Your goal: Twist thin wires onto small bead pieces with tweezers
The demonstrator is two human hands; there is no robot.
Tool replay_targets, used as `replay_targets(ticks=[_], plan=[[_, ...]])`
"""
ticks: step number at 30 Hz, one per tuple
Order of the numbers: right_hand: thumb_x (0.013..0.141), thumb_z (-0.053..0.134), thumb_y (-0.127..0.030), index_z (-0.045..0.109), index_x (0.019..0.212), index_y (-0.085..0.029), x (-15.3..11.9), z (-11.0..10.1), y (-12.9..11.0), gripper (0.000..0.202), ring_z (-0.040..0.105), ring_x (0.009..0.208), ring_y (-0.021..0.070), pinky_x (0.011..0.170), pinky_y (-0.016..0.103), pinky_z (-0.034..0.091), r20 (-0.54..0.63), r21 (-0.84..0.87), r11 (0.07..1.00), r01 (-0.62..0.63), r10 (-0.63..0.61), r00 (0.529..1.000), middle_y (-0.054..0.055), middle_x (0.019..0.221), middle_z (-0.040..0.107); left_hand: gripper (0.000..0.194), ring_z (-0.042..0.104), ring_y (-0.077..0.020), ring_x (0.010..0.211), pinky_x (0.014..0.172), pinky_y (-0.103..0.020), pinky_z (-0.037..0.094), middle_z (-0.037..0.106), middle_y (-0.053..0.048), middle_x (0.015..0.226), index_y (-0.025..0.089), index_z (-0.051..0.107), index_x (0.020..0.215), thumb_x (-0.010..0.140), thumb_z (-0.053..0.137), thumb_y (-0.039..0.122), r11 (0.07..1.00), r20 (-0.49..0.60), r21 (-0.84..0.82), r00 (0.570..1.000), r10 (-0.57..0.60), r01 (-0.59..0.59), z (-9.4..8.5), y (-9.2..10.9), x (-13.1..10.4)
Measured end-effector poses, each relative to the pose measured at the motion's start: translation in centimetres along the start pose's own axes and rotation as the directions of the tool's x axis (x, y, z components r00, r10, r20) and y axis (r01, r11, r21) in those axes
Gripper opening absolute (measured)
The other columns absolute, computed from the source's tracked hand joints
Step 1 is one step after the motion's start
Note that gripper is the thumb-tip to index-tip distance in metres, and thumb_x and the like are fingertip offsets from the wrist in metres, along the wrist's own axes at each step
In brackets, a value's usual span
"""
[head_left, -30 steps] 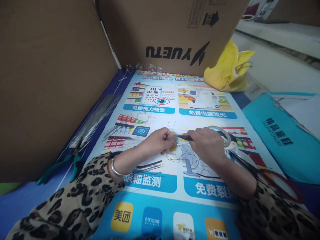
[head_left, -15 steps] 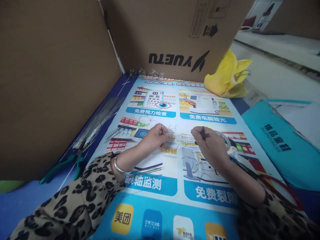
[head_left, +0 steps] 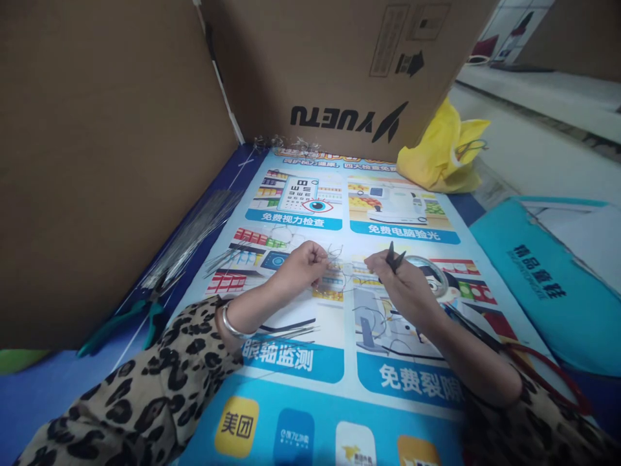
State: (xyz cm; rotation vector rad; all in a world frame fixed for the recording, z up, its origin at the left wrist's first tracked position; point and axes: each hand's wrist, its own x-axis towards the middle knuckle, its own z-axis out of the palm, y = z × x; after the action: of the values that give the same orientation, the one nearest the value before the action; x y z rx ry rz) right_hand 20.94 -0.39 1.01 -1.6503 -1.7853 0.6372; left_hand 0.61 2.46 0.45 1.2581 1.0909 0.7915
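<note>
My left hand is closed in a pinch on a thin bent wire piece, whose loops stick out to the right of the fingertips. Small-jawed pliers sit in my right hand, their dark tips pointing up and slightly apart above the fingers. The right thumb and forefinger meet close to the end of the wire, but whether they grip it is too fine to tell. Curved loose wires lie below the right hand, and straight wire lengths lie beside the left forearm.
Teal-handled pliers and a wire bundle lie at left along a cardboard wall. A tape roll and red-handled scissors are near the right arm. Further right are a yellow bag and a turquoise box.
My right hand has shifted slightly left and turned, so the pliers' jaws now point up and show more clearly. My left hand stays nearly still on the wire piece.
</note>
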Motion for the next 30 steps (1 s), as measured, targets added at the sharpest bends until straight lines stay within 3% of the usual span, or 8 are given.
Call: replay_targets(ticks=[6, 9, 12, 15, 17, 22, 26, 30], plan=[[0.086, 0.042, -0.048, 0.054, 0.077, -0.022, 0.0, 0.4, -0.2, 0.031, 0.054, 0.064, 0.0152, 0.058, 0.026, 0.038, 0.003, -0.026, 1.000, -0.002, 0.002, 1.000, 0.000, 0.069, 0.061, 0.016, 0.041, -0.0037, 0.042, 0.043, -0.016, 0.030, 0.045, 0.009, 0.054, 0.019, 0.043, 0.080, 0.076, 0.058, 0.023, 1.000, 0.053, -0.006, 0.998, 0.028, -0.028, 0.1, -0.2, -0.1], [0.086, 0.043, -0.043, 0.055, 0.075, -0.020, 0.1, -0.1, -0.4, 0.028, 0.052, 0.065, 0.0157, 0.058, 0.027, 0.036, -0.001, -0.238, 0.967, 0.093, -0.096, 0.995, 0.002, 0.069, 0.059, 0.016, 0.040, -0.0038, 0.041, 0.043, -0.016, 0.030, 0.046, 0.009, 0.053, 0.019, 0.043, 0.080, 0.076, 0.058, 0.023, 1.000, 0.074, -0.005, 0.997, 0.013, -0.013, 0.1, -0.2, -0.1], [0.083, 0.049, -0.030, 0.061, 0.078, -0.018, 0.3, -1.0, -0.4, 0.017, 0.051, 0.075, 0.0198, 0.062, 0.030, 0.033, 0.082, -0.591, 0.761, 0.267, -0.273, 0.959, 0.007, 0.077, 0.060, 0.016, 0.042, -0.0033, 0.042, 0.042, -0.016, 0.031, 0.052, 0.007, 0.061, 0.018, 0.043, 0.080, 0.075, 0.057, 0.020, 1.000, 0.090, -0.005, 0.996, 0.026, -0.026, 0.1, -0.2, -0.1], [0.079, 0.054, -0.023, 0.064, 0.080, -0.018, 0.4, -1.6, -0.3, 0.011, 0.048, 0.076, 0.0219, 0.063, 0.032, 0.029, 0.196, -0.764, 0.544, 0.347, -0.316, 0.928, 0.008, 0.077, 0.059, 0.015, 0.042, -0.0023, 0.043, 0.041, -0.017, 0.032, 0.057, 0.005, 0.070, 0.018, 0.043, 0.079, 0.071, 0.054, 0.012, 1.000, 0.100, 0.002, 0.995, 0.023, -0.024, 0.1, 0.0, -0.2], [0.078, 0.056, -0.023, 0.064, 0.082, -0.019, 0.4, -1.6, -0.2, 0.010, 0.047, 0.076, 0.0221, 0.064, 0.032, 0.027, 0.218, -0.795, 0.490, 0.358, -0.321, 0.922, 0.008, 0.078, 0.059, 0.015, 0.042, -0.0023, 0.042, 0.040, -0.017, 0.032, 0.057, 0.004, 0.072, 0.017, 0.042, 0.078, 0.070, 0.052, 0.008, 1.000, 0.116, 0.013, 0.993, 0.002, -0.004, 0.2, 0.1, -0.3], [0.080, 0.053, -0.022, 0.064, 0.080, -0.018, 0.1, -0.8, -0.3, 0.012, 0.045, 0.079, 0.0222, 0.066, 0.032, 0.024, 0.249, -0.797, 0.458, 0.395, -0.348, 0.904, 0.008, 0.078, 0.057, 0.016, 0.043, -0.0022, 0.042, 0.041, -0.018, 0.033, 0.058, 0.004, 0.072, 0.017, 0.042, 0.078, 0.069, 0.052, 0.008, 0.999, 0.195, 0.020, 0.980, -0.028, 0.024, 0.4, 0.3, -0.5], [0.087, 0.046, -0.027, 0.063, 0.075, -0.019, -0.2, -0.4, -0.3, 0.023, 0.043, 0.077, 0.0222, 0.067, 0.034, 0.023, 0.235, -0.804, 0.413, 0.429, -0.441, 0.866, 0.008, 0.074, 0.055, 0.017, 0.042, -0.0020, 0.041, 0.039, -0.017, 0.033, 0.056, 0.005, 0.068, 0.017, 0.043, 0.077, 0.068, 0.050, 0.004, 1.000, 0.220, 0.001, 0.975, -0.030, 0.030, 0.6, 0.1, -0.6], [0.084, 0.050, -0.023, 0.060, 0.073, -0.020, -0.4, -0.2, -0.2, 0.016, 0.041, 0.077, 0.0226, 0.069, 0.035, 0.022, 0.208, -0.827, 0.355, 0.435, -0.526, 0.824, 0.007, 0.072, 0.053, 0.018, 0.042, -0.0018, 0.039, 0.039, -0.016, 0.033, 0.055, 0.006, 0.065, 0.017, 0.043, 0.076, 0.067, 0.049, 0.003, 0.999, 0.236, -0.013, 0.971, -0.027, 0.031, 0.7, 0.1, -0.7]])
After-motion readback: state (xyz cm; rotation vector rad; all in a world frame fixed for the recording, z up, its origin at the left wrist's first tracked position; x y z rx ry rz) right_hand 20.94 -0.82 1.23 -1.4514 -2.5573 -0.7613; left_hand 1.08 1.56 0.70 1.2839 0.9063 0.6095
